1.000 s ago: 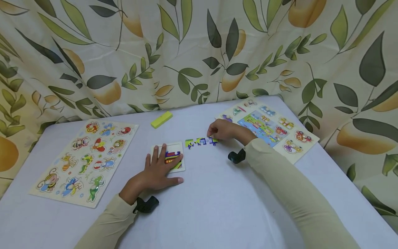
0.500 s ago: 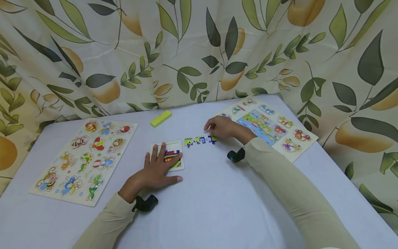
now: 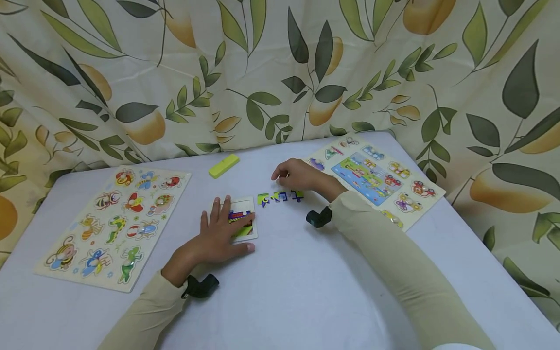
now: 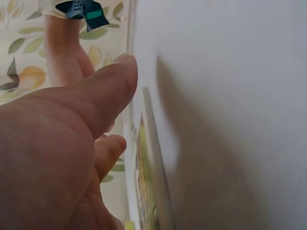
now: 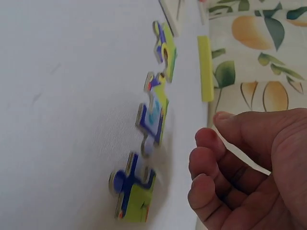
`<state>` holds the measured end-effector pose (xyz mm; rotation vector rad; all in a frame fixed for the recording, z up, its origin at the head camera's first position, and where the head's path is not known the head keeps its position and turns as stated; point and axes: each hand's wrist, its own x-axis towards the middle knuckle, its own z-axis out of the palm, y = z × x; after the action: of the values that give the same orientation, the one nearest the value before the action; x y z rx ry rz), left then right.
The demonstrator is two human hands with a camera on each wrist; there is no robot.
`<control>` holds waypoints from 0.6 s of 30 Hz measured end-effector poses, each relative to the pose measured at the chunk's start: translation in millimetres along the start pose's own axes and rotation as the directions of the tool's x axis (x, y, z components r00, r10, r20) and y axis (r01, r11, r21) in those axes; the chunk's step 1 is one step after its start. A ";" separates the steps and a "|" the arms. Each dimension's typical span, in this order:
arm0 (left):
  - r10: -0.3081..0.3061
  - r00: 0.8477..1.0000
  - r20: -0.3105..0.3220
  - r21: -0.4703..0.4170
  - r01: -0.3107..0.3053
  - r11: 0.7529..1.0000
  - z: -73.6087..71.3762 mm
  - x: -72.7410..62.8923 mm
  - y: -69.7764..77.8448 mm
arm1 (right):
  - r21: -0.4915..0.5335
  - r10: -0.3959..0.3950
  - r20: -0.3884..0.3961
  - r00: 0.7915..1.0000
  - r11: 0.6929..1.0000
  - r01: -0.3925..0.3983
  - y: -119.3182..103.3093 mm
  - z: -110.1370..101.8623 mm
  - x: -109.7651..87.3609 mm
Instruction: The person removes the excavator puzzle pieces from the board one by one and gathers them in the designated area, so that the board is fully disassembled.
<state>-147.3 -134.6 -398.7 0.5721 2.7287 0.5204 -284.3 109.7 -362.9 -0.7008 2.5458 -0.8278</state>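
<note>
My left hand (image 3: pixel 214 243) rests flat with spread fingers on a small white-framed jigsaw board (image 3: pixel 255 228). Part of the board's picture, which looks like a red and blue vehicle, shows beside the index finger; the hand covers the rest. To the right of that board, several yellow-green and blue jigsaw pieces (image 3: pixel 280 196) lie in a loose row on the cloth. Just behind this row hovers my right hand (image 3: pixel 297 176), its fingers loosely bent. In the right wrist view, thumb and fingertips stand apart with nothing between them, away from the nearest piece (image 5: pixel 139 196).
A lime-yellow block (image 3: pixel 224 166) lies behind the small board. At the left is a large insect puzzle board (image 3: pixel 148 243). A vehicle puzzle board (image 3: pixel 426 204) lies at the back right, partly under the right forearm. A leaf-patterned curtain (image 3: pixel 271 63) hangs behind the table.
My right hand has moved left and slightly away from the piece at the row's right end, and its fingers have loosened. The left hand stays on the board.
</note>
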 end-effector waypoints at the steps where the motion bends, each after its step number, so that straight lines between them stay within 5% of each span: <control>1: -0.002 1.000 0.000 0.003 0.002 1.000 -0.8 -1.1 -1.5 | 0.006 -0.011 0.000 1.000 1.000 0.011 -1.7 1.5 1.5; 10: -0.024 1.000 -0.009 -0.008 0.024 1.000 -6.0 -16.7 -14.6 | 0.020 -0.057 0.019 0.998 0.998 0.057 -20.5 14.6 12.1; 18: -0.068 0.996 0.063 -0.071 0.072 0.995 -4.2 -28.2 -21.5 | 0.028 -0.099 0.070 0.993 0.995 0.097 -40.3 29.8 20.6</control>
<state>-131.1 -166.4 -397.6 0.4641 2.6498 0.5733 -272.8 56.8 -364.2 -0.8385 2.4507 -0.8492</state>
